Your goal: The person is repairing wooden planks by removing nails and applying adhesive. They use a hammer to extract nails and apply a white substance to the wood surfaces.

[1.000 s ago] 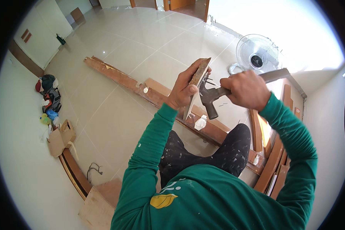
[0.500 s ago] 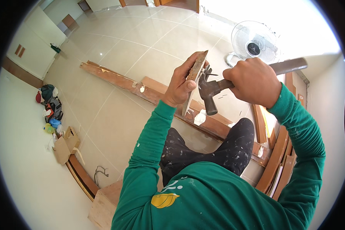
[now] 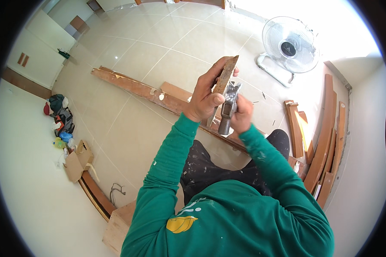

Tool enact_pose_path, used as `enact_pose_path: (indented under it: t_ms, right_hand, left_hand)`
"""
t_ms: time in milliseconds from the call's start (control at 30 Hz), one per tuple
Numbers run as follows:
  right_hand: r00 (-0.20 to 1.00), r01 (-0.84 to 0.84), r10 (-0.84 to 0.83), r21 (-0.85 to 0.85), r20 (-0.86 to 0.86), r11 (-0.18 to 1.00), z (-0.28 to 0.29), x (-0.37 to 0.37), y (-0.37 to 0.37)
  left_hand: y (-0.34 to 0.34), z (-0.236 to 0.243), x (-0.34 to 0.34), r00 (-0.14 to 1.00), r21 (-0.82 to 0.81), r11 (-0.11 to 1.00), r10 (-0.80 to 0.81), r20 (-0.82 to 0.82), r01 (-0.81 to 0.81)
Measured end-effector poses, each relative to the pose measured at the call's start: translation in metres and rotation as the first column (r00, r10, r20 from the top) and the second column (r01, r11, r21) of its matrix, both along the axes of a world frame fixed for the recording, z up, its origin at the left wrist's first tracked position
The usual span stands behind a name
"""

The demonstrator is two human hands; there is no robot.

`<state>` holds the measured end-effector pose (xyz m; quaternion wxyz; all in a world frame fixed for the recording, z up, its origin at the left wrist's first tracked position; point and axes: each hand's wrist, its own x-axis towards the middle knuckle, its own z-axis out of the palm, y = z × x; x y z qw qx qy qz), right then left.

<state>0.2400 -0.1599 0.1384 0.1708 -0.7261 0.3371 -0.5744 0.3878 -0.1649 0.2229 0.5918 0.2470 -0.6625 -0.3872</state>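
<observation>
My left hand (image 3: pixel 202 95) grips a rough-edged wooden board piece (image 3: pixel 226 75), brown along the edge, holding it upright and tilted in front of me. Its fingers wrap behind the piece and the thumb presses on the near side. Close against the right of this piece is the metal head of a claw hammer (image 3: pixel 227 109), claw end up and striking face down. My right hand (image 3: pixel 243 115), a little blurred, is closed around the hammer's handle, which the head and hand mostly hide. Whether the claw touches the wood I cannot tell.
A long brown wooden plank (image 3: pixel 128 89) lies across the tiled floor ahead, with another plank beside it. Several brown boards (image 3: pixel 321 150) lie along the right wall. A white fan (image 3: pixel 289 45) stands far right. Bags (image 3: pixel 63 120) and a cardboard box (image 3: pixel 78 162) sit at the left wall.
My right hand has swung left and inward, turning the hammer so its handle no longer sticks out to the right. The left hand still holds the board piece, slightly shifted right.
</observation>
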Motion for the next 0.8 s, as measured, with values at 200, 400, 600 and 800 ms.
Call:
enact_pose_path:
  t_ms: [200,400,600,800]
  right_hand:
    - [0.976,-0.149,0.146,-0.008,-0.159,0.989,0.02,0.0,-0.01]
    - [0.441,-0.204,0.206,0.126,-0.874,0.971,0.15,-0.078,-0.017]
    - [-0.186,-0.195,0.189,0.224,-0.964,0.955,0.275,-0.061,-0.017]
    - [-0.628,-0.038,0.102,0.162,-0.772,0.986,0.327,0.019,0.002]
  left_hand:
    - [0.006,-0.001,0.022,0.997,0.035,0.999,0.019,-0.078,-0.016]
    - [0.015,-0.001,0.022,0.998,0.065,0.997,-0.037,-0.058,0.041]
    - [0.025,0.0,0.003,0.997,-0.008,0.999,-0.05,0.052,0.05]
    - [0.025,-0.002,-0.004,0.998,-0.058,0.997,-0.044,-0.046,0.042]
